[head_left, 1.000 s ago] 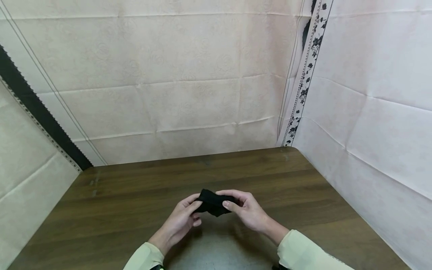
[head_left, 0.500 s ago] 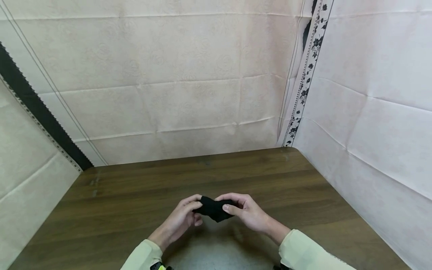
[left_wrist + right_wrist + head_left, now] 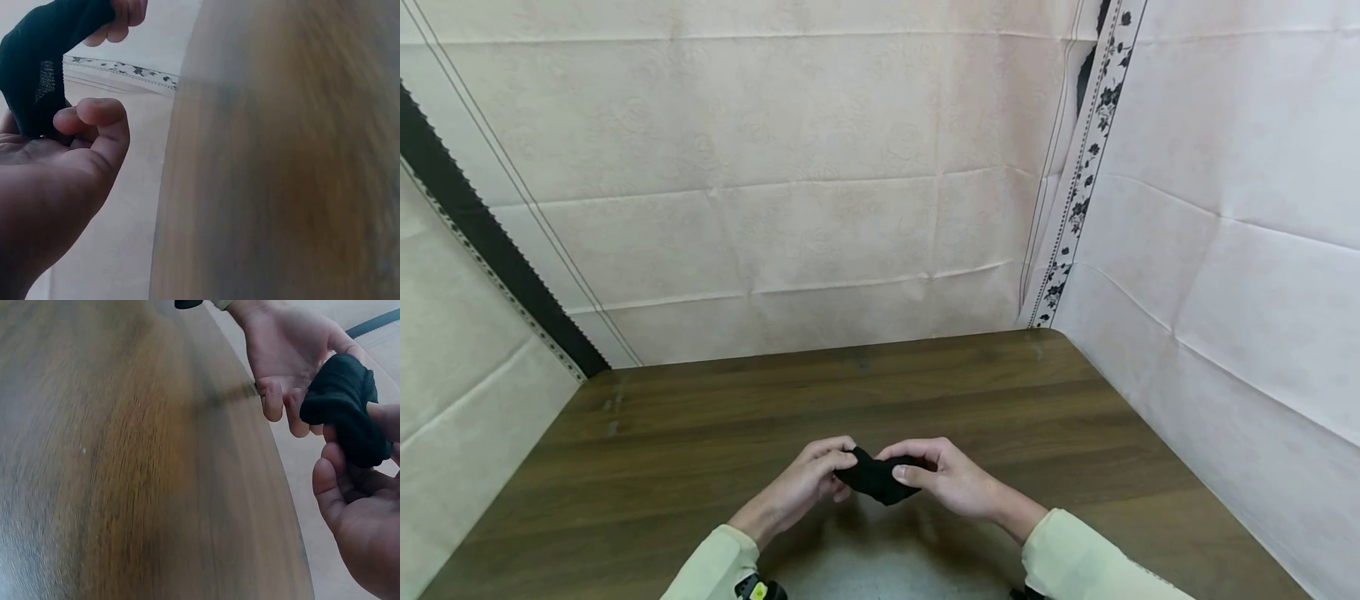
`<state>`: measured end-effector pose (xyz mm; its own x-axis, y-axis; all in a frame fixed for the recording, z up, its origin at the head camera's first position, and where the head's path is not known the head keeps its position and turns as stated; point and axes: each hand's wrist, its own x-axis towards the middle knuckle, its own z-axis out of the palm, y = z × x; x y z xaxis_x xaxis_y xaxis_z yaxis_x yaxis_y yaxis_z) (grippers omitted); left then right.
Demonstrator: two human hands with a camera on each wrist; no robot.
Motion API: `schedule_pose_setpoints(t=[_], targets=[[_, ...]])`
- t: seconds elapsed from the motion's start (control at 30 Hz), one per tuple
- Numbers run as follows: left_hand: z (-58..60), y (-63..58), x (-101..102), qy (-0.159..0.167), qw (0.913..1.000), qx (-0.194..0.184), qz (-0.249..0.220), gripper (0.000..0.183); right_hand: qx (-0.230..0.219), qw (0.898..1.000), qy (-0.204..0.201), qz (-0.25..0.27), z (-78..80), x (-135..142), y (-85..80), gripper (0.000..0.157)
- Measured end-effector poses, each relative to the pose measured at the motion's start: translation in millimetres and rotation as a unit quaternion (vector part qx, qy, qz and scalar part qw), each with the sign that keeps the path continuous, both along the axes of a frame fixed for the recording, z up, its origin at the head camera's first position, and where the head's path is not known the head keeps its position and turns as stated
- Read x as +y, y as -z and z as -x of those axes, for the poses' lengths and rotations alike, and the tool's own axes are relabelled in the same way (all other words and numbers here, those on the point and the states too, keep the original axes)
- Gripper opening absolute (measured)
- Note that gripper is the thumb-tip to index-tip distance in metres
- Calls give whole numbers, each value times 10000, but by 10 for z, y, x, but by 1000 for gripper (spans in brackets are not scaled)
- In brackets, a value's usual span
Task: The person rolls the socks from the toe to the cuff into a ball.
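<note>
A small piece of black knit cloth (image 3: 883,485), folded and sock-like, is held between both hands above the table. My left hand (image 3: 797,493) pinches its left end between thumb and fingers. The right end is gripped by my right hand (image 3: 966,483), its thumb lying on the near side. Seen from the left wrist, the cloth (image 3: 31,75) has a thinner, see-through patch. The right wrist view shows the cloth (image 3: 344,403) in thick layers, partly covered by fingers. Its full shape is hidden by the folds and hands.
The brown wood-grain table (image 3: 737,417) stretches beneath the hands. Pale creased cloth (image 3: 820,233) hangs behind it, with more on both sides. A black strip (image 3: 482,225) runs down on the left, a floral border (image 3: 1078,183) on the right.
Both hands and the black knit cloth have come slightly lower, toward the person. The left hand has shifted a little right, and the cloth's middle dips more.
</note>
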<state>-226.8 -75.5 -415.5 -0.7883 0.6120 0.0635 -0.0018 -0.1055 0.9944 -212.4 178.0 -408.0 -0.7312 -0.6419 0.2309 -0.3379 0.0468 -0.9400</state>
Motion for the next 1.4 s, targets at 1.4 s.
schedule_pose_setpoints(t=[1.4], targets=[[-95,17,125,-1791,9813,-277,647,32,354,9940,872,-556,9,-63,15,27]])
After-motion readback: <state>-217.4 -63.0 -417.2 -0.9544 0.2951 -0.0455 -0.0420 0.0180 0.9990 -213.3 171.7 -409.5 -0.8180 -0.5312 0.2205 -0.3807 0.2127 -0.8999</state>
